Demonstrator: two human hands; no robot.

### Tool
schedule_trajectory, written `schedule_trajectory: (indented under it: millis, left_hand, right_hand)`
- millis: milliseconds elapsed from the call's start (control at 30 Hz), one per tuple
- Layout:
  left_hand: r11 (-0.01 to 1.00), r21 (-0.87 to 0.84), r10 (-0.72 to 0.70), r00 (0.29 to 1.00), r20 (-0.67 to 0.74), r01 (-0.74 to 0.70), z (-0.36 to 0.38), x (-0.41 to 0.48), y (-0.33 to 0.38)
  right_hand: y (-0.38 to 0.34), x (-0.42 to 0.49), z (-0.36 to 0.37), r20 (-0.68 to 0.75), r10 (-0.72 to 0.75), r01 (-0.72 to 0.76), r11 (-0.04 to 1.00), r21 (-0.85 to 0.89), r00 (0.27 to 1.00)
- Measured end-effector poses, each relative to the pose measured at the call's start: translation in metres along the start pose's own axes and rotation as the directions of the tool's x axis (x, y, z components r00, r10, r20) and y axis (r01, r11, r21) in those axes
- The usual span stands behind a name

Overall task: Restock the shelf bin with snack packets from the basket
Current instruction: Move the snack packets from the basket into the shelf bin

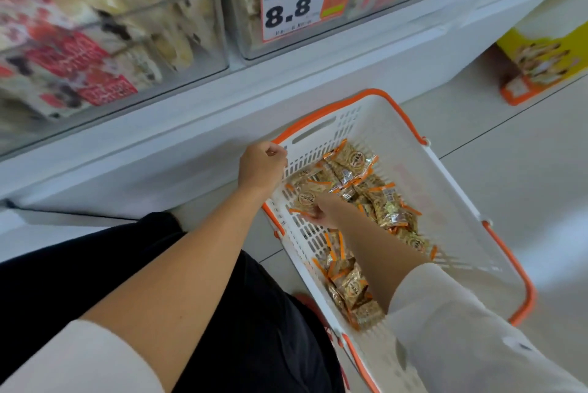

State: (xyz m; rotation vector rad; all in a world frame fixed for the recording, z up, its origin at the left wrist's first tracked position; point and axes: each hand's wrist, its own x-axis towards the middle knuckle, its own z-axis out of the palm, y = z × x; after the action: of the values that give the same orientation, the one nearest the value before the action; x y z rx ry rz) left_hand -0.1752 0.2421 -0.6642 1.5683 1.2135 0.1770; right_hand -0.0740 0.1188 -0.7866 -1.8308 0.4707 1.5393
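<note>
White plastic trimmed in orange, the basket (397,138) sits on the pale tiled floor (525,170) just in front of a white shelf unit (191,125), with a person bending over it. Its orange handles (512,265) lie folded down along the rim. Gold snack packets (385,205) with orange ends are strewn loose across the basket's bottom, from the far end to the near one.

The left hand (262,166) reaches to the basket's far-left corner, its fingers curled over the rim and gripping it. The right hand (326,211), on an arm bare below a white sleeve (461,329), is down inside the basket. Its thumb and fingers are closed on a single packet (305,200) that lies against the slotted left wall, though motion blur softens the fingertips.

Above, along the front of the shelf unit, stand clear bins. The left bin (111,52) is packed with blurred red-and-white wrappers. The middle bin (241,20) carries an orange-edged price tag (294,7) reading 8.8.

A yellow carton (544,52) stands at the far right, beside the end of the shelf unit. Black trousers (79,265) fill the lower left of the view.
</note>
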Motion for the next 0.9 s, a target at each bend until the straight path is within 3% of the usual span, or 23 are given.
schedule_trajectory:
  millis: [133,233,333,467,600,700,767,833,900]
  left_hand:
    - [0.98,0.132,0.147,0.988,0.036,-0.15,-0.007,-0.019,0.026]
    - [0.912,0.303,0.227,0.956,0.184,-0.275,-0.015,-0.031,0.054]
    - [0.855,0.367,0.217,0.896,0.388,-0.366,-0.034,-0.046,0.094]
    - [0.809,0.382,0.268,0.859,0.437,-0.447,-0.071,-0.083,0.157]
    - [0.767,0.416,0.347,0.861,0.372,-0.489,-0.117,-0.113,0.199]
    - [0.854,0.222,0.425,0.877,0.226,-0.471,-0.151,-0.127,0.22]
    - [0.91,0.017,0.411,0.907,0.087,-0.414,-0.171,-0.138,0.233]
    - [0.904,-0.068,0.422,0.907,-0.014,-0.422,-0.19,-0.149,0.244]
    - [0.895,-0.097,0.431,0.9,-0.063,-0.435,-0.206,-0.157,0.253]
  right_hand:
    - [-0.025,-0.054,-0.034,0.118,-0.04,0.068,0.967,-0.244,0.992]
    - [-0.058,-0.108,-0.043,0.203,-0.099,0.18,0.883,-0.433,0.974]
    - [-0.096,-0.181,-0.038,0.279,-0.202,0.335,0.728,-0.598,0.939]
    - [-0.135,-0.277,-0.028,0.357,-0.31,0.47,0.484,-0.738,0.881]
    - [-0.157,-0.364,-0.018,0.417,-0.475,0.605,0.365,-0.708,0.775]
    - [-0.173,-0.408,-0.017,0.415,-0.615,0.69,0.312,-0.653,0.67]
    - [-0.178,-0.432,-0.016,0.438,-0.683,0.787,0.346,-0.511,0.585]
    - [-0.179,-0.451,-0.009,0.446,-0.752,0.87,0.367,-0.33,0.486]
    - [-0.181,-0.468,0.001,0.42,-0.807,0.907,0.332,-0.259,0.415]
